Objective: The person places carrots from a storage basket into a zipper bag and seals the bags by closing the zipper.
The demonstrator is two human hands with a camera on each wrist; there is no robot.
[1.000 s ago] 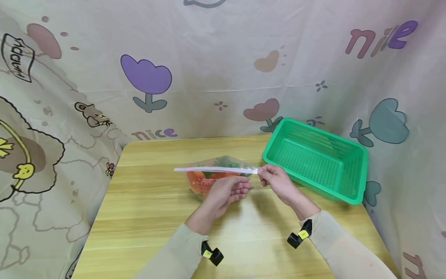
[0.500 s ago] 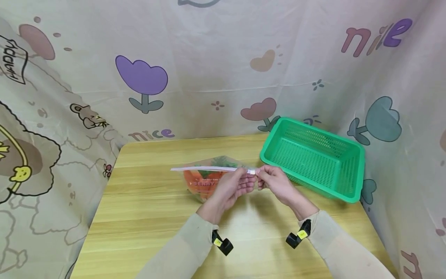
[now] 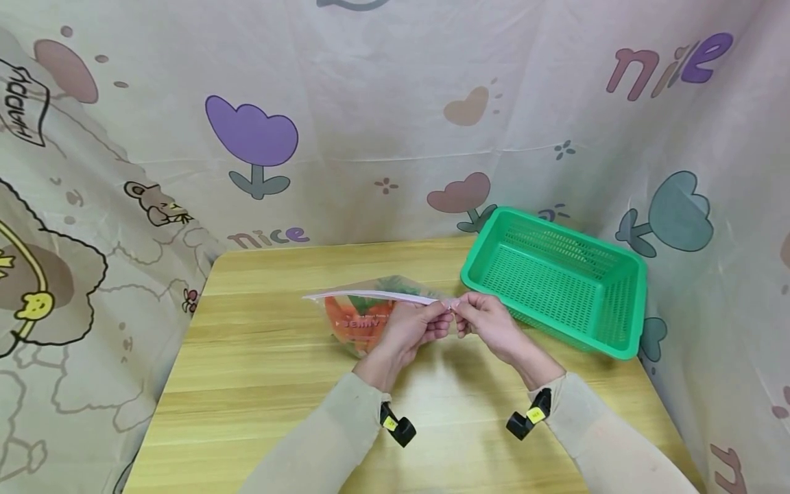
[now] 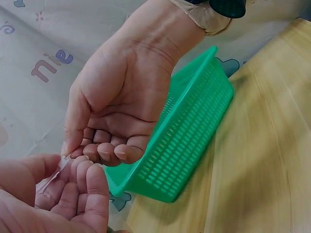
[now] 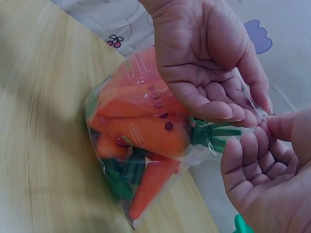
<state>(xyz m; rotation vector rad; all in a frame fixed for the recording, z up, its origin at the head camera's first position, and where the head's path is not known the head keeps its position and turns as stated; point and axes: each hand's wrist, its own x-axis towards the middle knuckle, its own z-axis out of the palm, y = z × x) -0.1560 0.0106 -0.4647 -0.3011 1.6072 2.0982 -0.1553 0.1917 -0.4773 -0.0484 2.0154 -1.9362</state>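
Left hand (image 3: 412, 326) and right hand (image 3: 487, 319) meeting fingertip to fingertip, both pinching

Both hands meet over the middle of the table (image 3: 259, 384), left hand (image 3: 412, 328) and right hand (image 3: 487, 322) touching at the fingertips. The bag of carrots (image 3: 361, 322) hangs just left of the left hand, partly behind it. The basket (image 3: 555, 281) sits on the table right of the right hand, further back, near the curtain (image 3: 382, 123) behind everything.
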